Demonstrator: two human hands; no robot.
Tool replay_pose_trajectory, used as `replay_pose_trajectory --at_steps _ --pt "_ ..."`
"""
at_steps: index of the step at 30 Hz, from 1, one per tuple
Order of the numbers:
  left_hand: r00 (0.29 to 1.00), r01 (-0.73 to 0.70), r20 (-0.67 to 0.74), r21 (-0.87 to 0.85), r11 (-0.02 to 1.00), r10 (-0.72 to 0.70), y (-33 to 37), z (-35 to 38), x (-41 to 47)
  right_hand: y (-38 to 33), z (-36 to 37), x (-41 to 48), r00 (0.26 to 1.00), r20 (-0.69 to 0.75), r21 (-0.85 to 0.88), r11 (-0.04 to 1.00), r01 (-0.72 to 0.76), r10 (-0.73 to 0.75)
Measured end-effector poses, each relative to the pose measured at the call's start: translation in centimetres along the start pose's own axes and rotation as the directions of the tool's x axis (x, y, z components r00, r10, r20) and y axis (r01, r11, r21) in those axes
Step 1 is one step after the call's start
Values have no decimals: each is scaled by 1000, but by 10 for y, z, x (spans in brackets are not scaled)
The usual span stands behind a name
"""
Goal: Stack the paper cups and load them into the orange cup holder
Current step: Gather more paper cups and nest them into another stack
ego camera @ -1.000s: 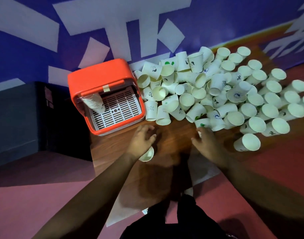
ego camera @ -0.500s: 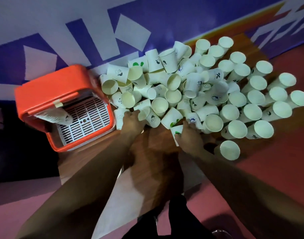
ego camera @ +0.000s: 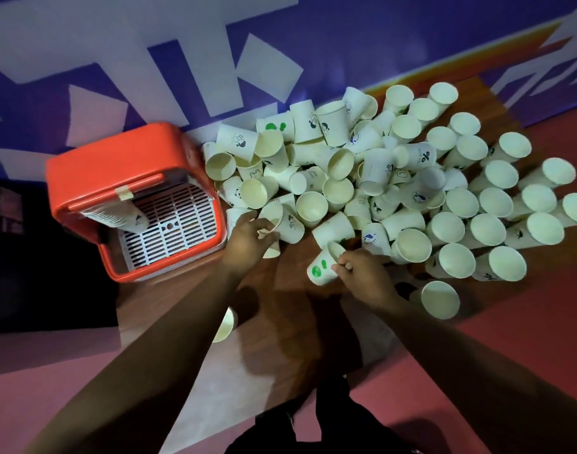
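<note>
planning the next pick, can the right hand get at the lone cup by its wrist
Likely yes: the lone cup stands apart, nothing over it, though the right hand grips a green-dotted cup.

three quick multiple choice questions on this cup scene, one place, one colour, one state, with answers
1. Where does the orange cup holder sit relative to the pile of loose cups?
A) right of it
B) left of it
C) on top of it

2. What colour are the spots on the cup in the right hand?
A) red
B) black
C) green

3. What state is the holder in?
A) holds one stack of cups
B) empty
C) packed full

Answers:
1 B, the holder stands left of the pile.
2 C, green spots show on its side.
3 A, one stack lies on the white grate.
</note>
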State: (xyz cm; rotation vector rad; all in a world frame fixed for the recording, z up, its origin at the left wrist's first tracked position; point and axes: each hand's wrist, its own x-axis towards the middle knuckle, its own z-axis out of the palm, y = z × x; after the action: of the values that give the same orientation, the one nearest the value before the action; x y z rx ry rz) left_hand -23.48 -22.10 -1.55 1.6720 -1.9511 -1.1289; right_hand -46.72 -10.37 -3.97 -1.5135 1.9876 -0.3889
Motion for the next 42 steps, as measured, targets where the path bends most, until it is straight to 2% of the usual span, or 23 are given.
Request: replay_pose_trajectory --at_steps 2,5,11,17,21,25,29,31,34,36,40,42 --pt "1000 -23 12 -103 994 24 -1 -20 -13 -6 -9 -3 999 -10 41 998 39 -39" --pt "999 32 -4 -272 962 -35 -10 -51 -36 -26 -21 -7 1000 -17 111 993 28 -26" --pt "999 42 -2 -399 916 -47 -46 -102 -94 -78 -19 -19 999 25 241 970 28 -35" --pt "998 -22 51 -213 977 34 -87 -115 -158 -119 8 -39 995 37 324 943 72 -89" --pt "994 -20 106 -159 987 38 -104 -100 -183 -143 17 -51 996 75 388 922 11 -44" --pt "999 -31 27 -31 999 31 -104 -79 -185 -153 28 -57 993 83 416 908 38 -79" --pt "998 41 -48 10 999 -40 -116 -55 -175 -158 37 -64 991 79 380 922 69 -106" --pt "997 71 14 64 995 -72 -122 -49 -172 -161 42 -68 988 81 372 924 91 -130" --pt "972 132 186 60 989 -141 -133 -52 -174 -166 52 -72 980 114 292 949 122 -161" --pt "967 154 199 41 987 -159 -145 -62 -178 -171 60 -74 971 142 215 963 161 -194" --pt "995 95 30 -170 981 -91 -152 -88 -194 -183 79 -83 936 182 66 953 295 -302" --pt "995 86 64 -240 967 -73 -147 -95 -198 -184 92 -85 918 181 37 935 352 -353"
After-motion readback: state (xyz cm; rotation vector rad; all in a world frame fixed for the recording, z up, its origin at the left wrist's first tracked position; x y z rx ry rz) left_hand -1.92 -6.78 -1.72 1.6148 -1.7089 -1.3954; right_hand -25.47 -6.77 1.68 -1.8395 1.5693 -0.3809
